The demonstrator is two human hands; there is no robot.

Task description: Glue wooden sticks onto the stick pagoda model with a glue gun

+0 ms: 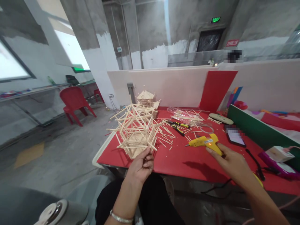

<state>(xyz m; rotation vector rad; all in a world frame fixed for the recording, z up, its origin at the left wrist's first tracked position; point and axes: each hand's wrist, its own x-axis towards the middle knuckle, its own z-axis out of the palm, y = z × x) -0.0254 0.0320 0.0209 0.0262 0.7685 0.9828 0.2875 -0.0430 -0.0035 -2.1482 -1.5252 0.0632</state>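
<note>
My left hand (142, 165) grips the lower edge of a wooden stick model (136, 129), a lattice tower of thin sticks held tilted over the front left of the red table (178, 161). My right hand (231, 161) is closed round the handle of a yellow glue gun (204, 141), whose nozzle points left, a short way right of the model. A smaller finished stick pavilion (146, 99) stands behind the held model.
Loose sticks (167, 132) litter the table middle, with yellow-handled pliers (178, 126), a clear plastic bag (185, 114) and a phone (235, 137). A green board (255, 129) and a white box (278, 153) lie right. A red chair (75, 103) stands on the floor left.
</note>
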